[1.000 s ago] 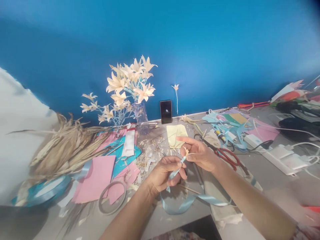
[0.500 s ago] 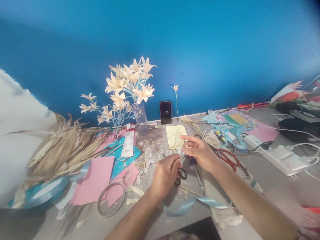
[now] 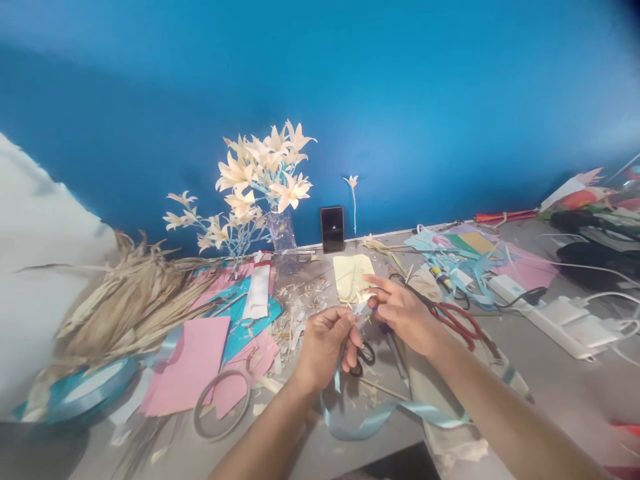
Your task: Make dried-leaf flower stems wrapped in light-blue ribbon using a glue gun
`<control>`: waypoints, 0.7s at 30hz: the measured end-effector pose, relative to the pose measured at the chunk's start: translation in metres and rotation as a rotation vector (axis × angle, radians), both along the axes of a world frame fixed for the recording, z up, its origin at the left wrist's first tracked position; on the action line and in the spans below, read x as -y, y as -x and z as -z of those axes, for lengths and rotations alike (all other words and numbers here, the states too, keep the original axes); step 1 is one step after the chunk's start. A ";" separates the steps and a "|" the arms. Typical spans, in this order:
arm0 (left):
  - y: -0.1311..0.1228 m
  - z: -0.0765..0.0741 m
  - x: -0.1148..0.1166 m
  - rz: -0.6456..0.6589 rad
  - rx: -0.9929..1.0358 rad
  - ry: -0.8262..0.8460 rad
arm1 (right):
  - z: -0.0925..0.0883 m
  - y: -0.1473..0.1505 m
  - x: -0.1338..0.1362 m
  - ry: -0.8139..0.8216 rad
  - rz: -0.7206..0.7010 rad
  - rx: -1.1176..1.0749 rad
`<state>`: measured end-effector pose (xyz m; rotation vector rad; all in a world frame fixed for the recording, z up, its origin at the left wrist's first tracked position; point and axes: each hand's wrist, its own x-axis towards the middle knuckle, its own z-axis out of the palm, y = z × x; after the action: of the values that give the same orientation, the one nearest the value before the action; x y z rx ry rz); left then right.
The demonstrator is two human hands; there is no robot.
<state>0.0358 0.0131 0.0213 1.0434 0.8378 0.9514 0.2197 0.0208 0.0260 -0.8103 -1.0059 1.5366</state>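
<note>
My left hand [image 3: 325,347] is closed in a pinch on a light blue ribbon [image 3: 367,427], whose tail drops below the fingers and curls across the table. Close by on the right, my right hand [image 3: 410,317] has its thumb and fingertips closed round a small cream piece [image 3: 369,296] that looks like a flower head. Pale ribbon shows between the two sets of fingertips; the exact grip there is partly hidden. Under the hands lie black-handled scissors [image 3: 367,353], partly covered by the left fingers, and a thin stick [image 3: 385,389].
A clear vase [image 3: 284,243] with cream flowers stands by the blue wall, beside a propped phone [image 3: 333,229]. Red-handled pliers [image 3: 457,320] lie right. Left are pink sheets [image 3: 187,363], a tape ring [image 3: 201,410], a ribbon roll [image 3: 95,389] and dried husks [image 3: 125,293].
My left hand has turned, so more of its fingers and the ribbon hanging from it show. The right hand's fingers have curled in slightly, and the view has shifted a little.
</note>
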 end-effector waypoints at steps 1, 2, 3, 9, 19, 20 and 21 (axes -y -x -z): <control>0.000 0.000 0.000 0.028 0.042 0.024 | 0.000 0.001 0.001 -0.009 -0.014 0.003; 0.000 -0.001 0.000 0.056 0.083 0.053 | 0.000 0.002 0.001 -0.021 -0.024 -0.001; 0.000 0.000 0.000 0.079 0.121 0.085 | 0.000 0.004 0.001 -0.035 -0.033 -0.009; 0.000 0.005 -0.001 0.232 0.277 0.268 | -0.001 0.008 0.000 -0.064 -0.057 -0.017; -0.003 0.007 0.001 0.058 0.061 0.105 | -0.004 0.008 0.001 -0.022 -0.019 0.004; -0.004 0.006 0.001 0.029 0.016 0.060 | -0.004 0.008 0.001 -0.016 0.010 0.015; -0.004 0.006 0.002 0.001 -0.026 0.015 | -0.003 0.009 0.001 -0.010 0.041 0.025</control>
<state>0.0401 0.0115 0.0151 1.0446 0.8649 0.9310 0.2108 0.0195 0.0292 -0.8400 -1.0083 1.4885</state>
